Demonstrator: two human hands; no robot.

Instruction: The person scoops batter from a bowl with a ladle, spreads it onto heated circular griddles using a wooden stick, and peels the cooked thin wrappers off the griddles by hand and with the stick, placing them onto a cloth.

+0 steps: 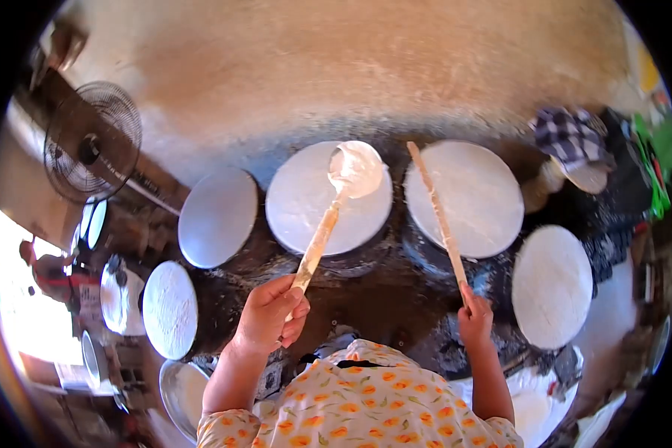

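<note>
My left hand (274,312) is closed around the long wooden handle of a ladle (355,170). Its bowl is coated in wet white batter and shows above a round white griddle (299,201); whether it touches the surface I cannot tell. My right hand (475,321) grips the lower end of a long, thin wooden stick (439,213). The stick points away from me, its far part across the left side of another round white griddle (474,198). Both griddles have pale, whitish tops.
More round pale griddles stand around me: a greyish one (218,216), a textured one (170,310) and one at right (552,287). A basin (173,392) is low left. A fan (93,142) stands left, a checked cloth (571,138) lies right, and a person (51,276) is far left.
</note>
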